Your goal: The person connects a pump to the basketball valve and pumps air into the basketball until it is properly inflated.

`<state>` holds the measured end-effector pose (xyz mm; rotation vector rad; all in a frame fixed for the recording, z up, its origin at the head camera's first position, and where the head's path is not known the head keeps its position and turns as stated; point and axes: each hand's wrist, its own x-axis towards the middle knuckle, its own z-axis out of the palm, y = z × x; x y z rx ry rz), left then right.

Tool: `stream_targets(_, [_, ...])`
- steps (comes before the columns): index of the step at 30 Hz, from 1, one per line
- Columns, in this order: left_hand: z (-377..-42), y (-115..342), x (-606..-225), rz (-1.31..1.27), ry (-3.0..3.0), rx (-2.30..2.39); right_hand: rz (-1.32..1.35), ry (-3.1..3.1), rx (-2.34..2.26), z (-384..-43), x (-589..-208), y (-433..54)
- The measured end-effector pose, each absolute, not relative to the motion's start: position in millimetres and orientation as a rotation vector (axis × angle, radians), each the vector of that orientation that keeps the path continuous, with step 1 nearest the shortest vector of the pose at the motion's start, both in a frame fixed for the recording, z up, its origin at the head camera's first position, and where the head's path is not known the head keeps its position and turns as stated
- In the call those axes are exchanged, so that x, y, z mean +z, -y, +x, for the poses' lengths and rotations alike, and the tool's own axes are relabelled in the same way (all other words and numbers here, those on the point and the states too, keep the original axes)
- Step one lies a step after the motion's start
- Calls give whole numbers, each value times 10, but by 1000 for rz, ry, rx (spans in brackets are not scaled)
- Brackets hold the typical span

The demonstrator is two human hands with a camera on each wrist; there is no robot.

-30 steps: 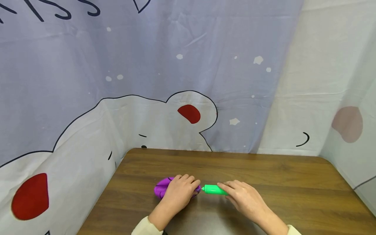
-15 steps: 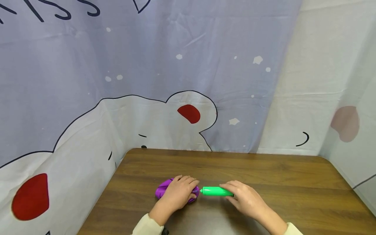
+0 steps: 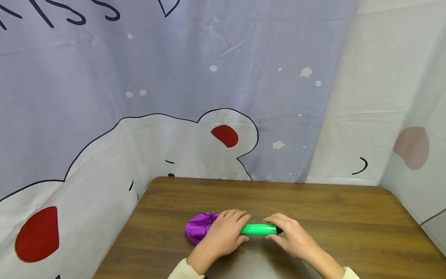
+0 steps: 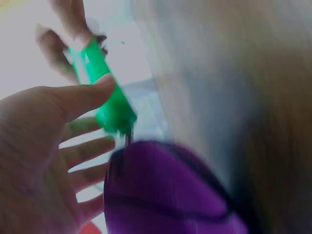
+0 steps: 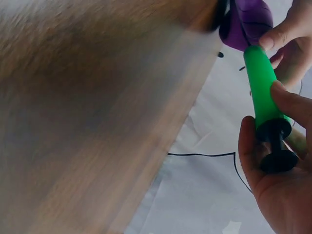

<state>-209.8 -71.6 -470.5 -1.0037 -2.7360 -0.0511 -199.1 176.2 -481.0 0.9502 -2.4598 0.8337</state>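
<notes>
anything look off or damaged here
Only the purple ball stands out: in the head view it looks oblong and slack rather than round, perhaps short of air. The green pump, held by the left hand and right hand, shows no obvious damage, and no spill shows.

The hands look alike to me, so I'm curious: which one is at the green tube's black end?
The right hand, at the black end; the left hand is at the other end of the green tube, by the purple thing.
</notes>
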Motion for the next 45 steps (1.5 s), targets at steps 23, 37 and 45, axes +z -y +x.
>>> stream_targets(23, [-1945, 140, -4880, -869, 2377, -165, 465, 2481, 1878, -1831, -4699, -1917])
stream_targets(37, [-1880, 132, -4839, -798, 2345, -76, 486, 2361, 1506, -1742, -4790, -1950])
stream_targets(45, [-1875, 145, -4827, -798, 2291, -74, 75, 2539, 1629, -1645, -4715, -1880])
